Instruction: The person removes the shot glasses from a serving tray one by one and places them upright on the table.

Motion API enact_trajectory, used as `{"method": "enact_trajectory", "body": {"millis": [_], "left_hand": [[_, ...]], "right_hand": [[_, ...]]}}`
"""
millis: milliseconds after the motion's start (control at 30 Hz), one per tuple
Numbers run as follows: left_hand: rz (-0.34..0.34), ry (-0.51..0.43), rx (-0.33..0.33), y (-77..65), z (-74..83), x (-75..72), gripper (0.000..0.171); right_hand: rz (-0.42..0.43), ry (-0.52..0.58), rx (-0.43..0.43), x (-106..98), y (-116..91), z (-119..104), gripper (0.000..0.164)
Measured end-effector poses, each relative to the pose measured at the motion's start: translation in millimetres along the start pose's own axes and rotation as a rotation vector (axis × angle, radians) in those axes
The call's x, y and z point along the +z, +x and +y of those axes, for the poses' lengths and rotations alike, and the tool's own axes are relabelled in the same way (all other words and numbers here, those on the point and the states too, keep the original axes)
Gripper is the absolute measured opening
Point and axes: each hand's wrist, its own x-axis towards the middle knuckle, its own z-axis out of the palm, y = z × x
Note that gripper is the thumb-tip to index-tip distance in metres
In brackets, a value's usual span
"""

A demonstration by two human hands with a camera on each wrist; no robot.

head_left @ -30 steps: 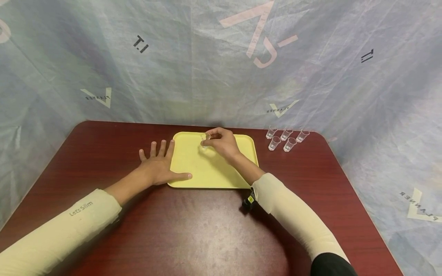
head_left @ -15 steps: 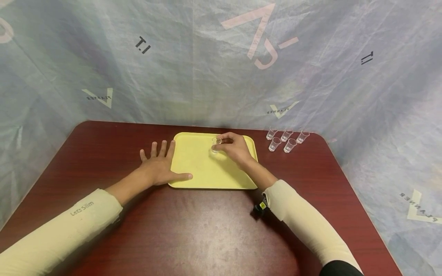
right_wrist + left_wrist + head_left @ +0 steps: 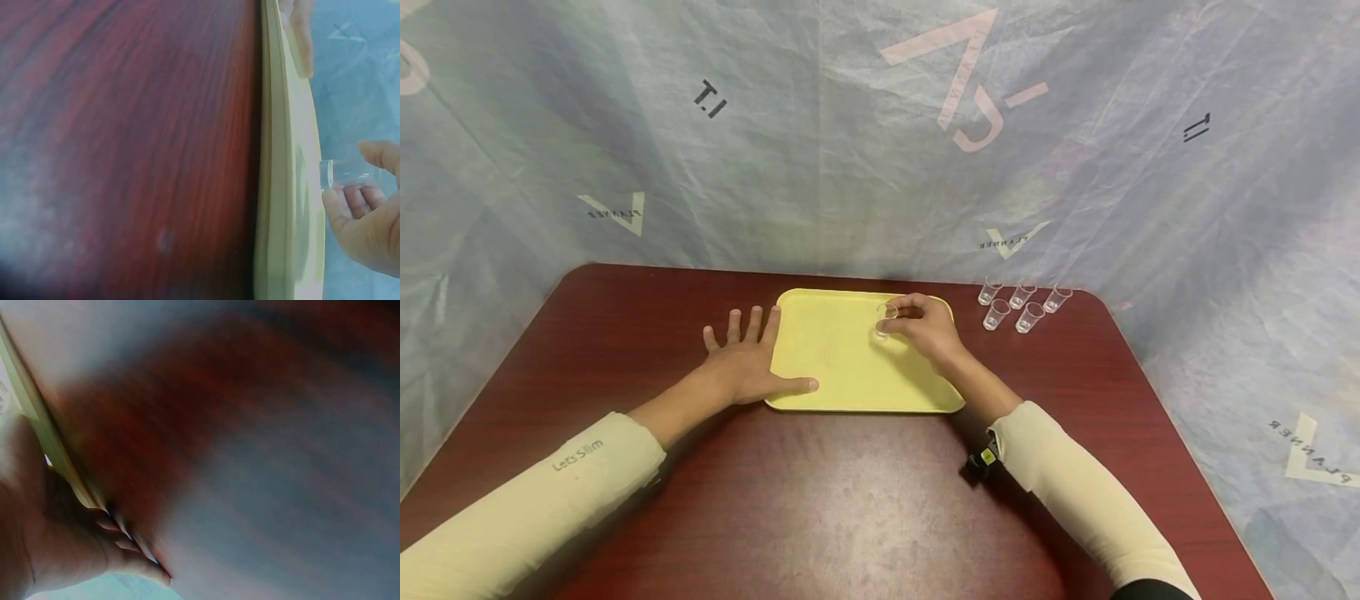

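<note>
My right hand pinches a small clear shot glass between thumb and fingers, over the right half of a yellow tray. In the right wrist view the glass stands upright relative to the tray, its thick base close to the tray surface. My left hand lies with fingers spread at the tray's left edge. Its thumb reaches over the tray's front left corner, while the other fingers point away along the left side. The left wrist view shows that hand against the tray rim.
Several more clear shot glasses stand in two rows at the back right of the dark red table. Behind the table hangs a grey printed sheet. A small black device sits at the right sleeve cuff.
The right hand has carried the shot glass to the right across the tray and slightly nearer to me. Left hand, tray and the other glasses have stayed in place.
</note>
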Motion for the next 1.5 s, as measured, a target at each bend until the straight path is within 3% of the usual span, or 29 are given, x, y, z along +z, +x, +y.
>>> {"method": "enact_trajectory", "body": {"millis": [500,1167,1500], "left_hand": [[0.003,-0.001,0.002,-1.3,-0.4,-0.6,0.159],[0.001,-0.006,0.007,-3.4,2.7,-2.0,0.157],[0.001,-0.001,0.006,-3.3,2.2,-2.2,0.158]], "right_hand": [[0.012,0.003,0.002,-30,-18,15,0.041],[0.045,-0.050,0.022,-70,-36,18,0.046],[0.061,-0.014,0.029,-91,-45,18,0.050]]}}
